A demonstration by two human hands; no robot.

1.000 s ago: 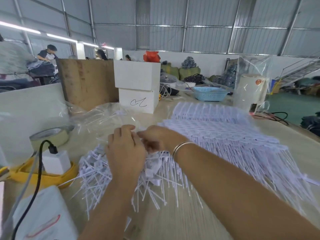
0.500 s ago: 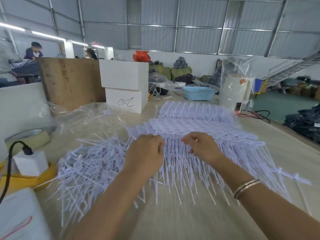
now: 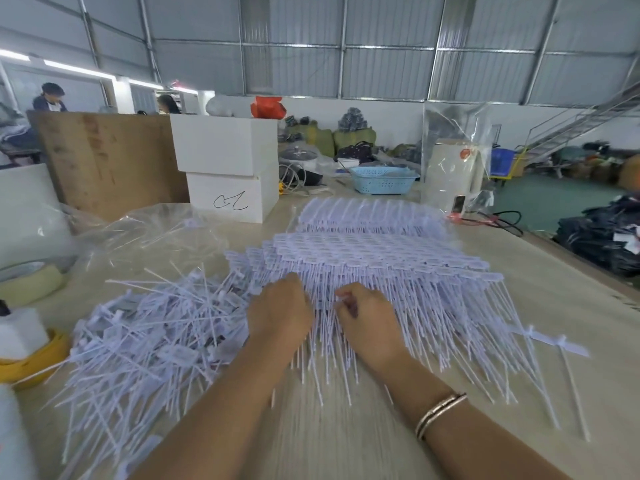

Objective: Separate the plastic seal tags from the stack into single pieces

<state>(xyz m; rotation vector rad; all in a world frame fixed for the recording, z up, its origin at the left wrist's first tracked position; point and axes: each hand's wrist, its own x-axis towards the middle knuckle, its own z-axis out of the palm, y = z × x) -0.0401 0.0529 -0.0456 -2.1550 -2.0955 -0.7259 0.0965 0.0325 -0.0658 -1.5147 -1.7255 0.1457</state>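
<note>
since half a second ago both hands have edged a little closer together on the near edge of the layered stack of pale lilac plastic seal tags [image 3: 377, 261], and the view has swung slightly right; a second ago they were over at the loose pile instead.

the left hand [image 3: 280, 315] lies knuckles up at about 11 o'clock from the bare patch of table between the forearms, its fingers curled down into the thin stems of the stack; what exactly they pinch is hidden under the hand, so i cannot tell whether it grips a tag. the right hand [image 3: 369, 323] sits just beside it at about 1 o'clock, fingers curled, thumb and forefinger nipping a white tag head at the stack's near edge. a thin metal bangle [image 3: 440, 412] rings the right wrist.

the stack spreads over the pale wooden table [image 3: 346, 441] from 12 to 3 o'clock of the hands. the loose heap of separated single tags [image 3: 138, 341] lies at 9 o'clock, touching the stack's left edge. one stray tag [image 3: 568, 362] lies apart at 3 o'clock.
</note>
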